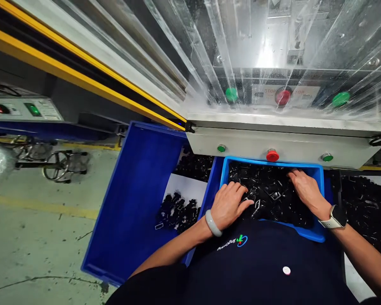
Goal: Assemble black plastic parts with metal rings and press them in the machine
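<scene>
A light blue bin (320,178) stands against my front, filled with small glossy black plastic parts (269,186). Among them lie a few pale rectangular metal frames (275,195). My left hand (227,205), with a grey band at the wrist, reaches over the bin's left side. Its thumb is apart from its bent fingers, and the fingertips are at the parts. At the bin's right rear, my right hand (306,190), wearing a watch (338,216), has its fingers stretched into the pile. Some of its fingertips are hidden; no held part shows in either hand.
Beyond the bin is a machine panel with a red button (272,155) and green buttons, below a clear plastic curtain (206,51). A large dark blue crate (123,212) at the left holds more black parts. Further black parts (365,207) lie at the right.
</scene>
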A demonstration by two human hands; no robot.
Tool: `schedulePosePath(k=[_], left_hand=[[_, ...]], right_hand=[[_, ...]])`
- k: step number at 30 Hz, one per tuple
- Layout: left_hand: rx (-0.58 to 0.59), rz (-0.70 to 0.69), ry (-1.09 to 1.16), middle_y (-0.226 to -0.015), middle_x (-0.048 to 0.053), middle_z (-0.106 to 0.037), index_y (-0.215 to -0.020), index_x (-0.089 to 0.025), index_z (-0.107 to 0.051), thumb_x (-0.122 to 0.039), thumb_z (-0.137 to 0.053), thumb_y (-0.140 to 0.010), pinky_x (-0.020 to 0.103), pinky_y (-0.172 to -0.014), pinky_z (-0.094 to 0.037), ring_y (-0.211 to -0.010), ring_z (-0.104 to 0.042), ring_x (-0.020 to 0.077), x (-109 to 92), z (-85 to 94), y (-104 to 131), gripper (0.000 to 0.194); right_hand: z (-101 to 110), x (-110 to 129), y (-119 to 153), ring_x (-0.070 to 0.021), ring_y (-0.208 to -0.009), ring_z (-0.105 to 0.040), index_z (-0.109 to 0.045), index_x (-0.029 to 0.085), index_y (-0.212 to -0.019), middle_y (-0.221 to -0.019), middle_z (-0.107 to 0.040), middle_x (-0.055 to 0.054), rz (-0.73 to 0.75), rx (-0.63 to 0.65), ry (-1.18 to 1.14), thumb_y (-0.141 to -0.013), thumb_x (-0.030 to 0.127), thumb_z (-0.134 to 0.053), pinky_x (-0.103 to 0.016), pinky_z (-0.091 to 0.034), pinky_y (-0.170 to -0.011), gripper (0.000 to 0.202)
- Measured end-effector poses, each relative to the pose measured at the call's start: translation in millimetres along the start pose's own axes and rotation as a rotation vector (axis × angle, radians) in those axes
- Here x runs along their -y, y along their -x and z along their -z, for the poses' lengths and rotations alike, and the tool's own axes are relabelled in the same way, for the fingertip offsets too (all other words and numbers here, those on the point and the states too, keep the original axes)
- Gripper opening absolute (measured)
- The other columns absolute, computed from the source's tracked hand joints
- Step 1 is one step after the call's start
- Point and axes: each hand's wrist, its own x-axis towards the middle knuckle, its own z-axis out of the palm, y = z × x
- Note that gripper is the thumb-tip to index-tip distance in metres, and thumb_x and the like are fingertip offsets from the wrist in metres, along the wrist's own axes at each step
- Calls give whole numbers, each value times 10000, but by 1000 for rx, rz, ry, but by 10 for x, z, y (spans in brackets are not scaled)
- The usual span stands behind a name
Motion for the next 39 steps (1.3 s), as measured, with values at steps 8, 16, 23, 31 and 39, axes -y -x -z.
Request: schedulePosePath(k=[8, 16, 23, 31, 39], left_hand=[[159, 44, 51, -1129, 80, -688, -1020, -180, -650, -322, -752, -930, 410, -898, -433, -1045, -617, 276, 93, -34, -16, 197], [-79, 74, 483, -1245, 96, -683, -1061, -200, -613, -326, -668, -965, 390, -920, -549, -1087, -675, 246, 308, 108, -77, 167], [-197, -3, 253, -1203, 107, -674, -1330, -237, -666, -242, -430, -1078, 458, -987, -549, -1087, -662, 261, 255, -110, -198, 346], [-237, -21, 825, -1244, 101, -617, -1301, -302, -742, -360, -568, -1039, 362, -953, -576, -1111, -666, 223, 20, 47, -211, 320], [-129, 358, 1589, -1263, 76, -722, -1129, -230, -753, -388, -914, -719, 290, -900, -610, -1002, -729, 197, -12, 183, -366, 467]], right_hand=[[165, 26, 216, -243, -986, -683, -690, 198, -1164, -1090, -706, -102, -49, -94, -149, -1094, 290, -411, -345, -516, -717, 302], [237, 115, 252, -234, -1052, -715, -735, 248, -1142, -1160, -727, -82, -140, -136, -560, -1069, 383, -510, -387, -580, -917, 272], [154, 175, 163, -216, -979, -713, -709, 223, -1154, -1110, -723, -77, -161, -101, -504, -1073, 327, -500, -368, -585, -868, 248], [137, 229, 189, -270, -1000, -618, -700, 209, -1059, -1048, -647, -126, -183, -104, -429, -1086, 259, -418, -405, -532, -840, 288], [201, 265, 125, -178, -902, -685, -712, 210, -1099, -1016, -729, -56, -249, -65, -740, -1017, 297, -596, -315, -562, -826, 166]])
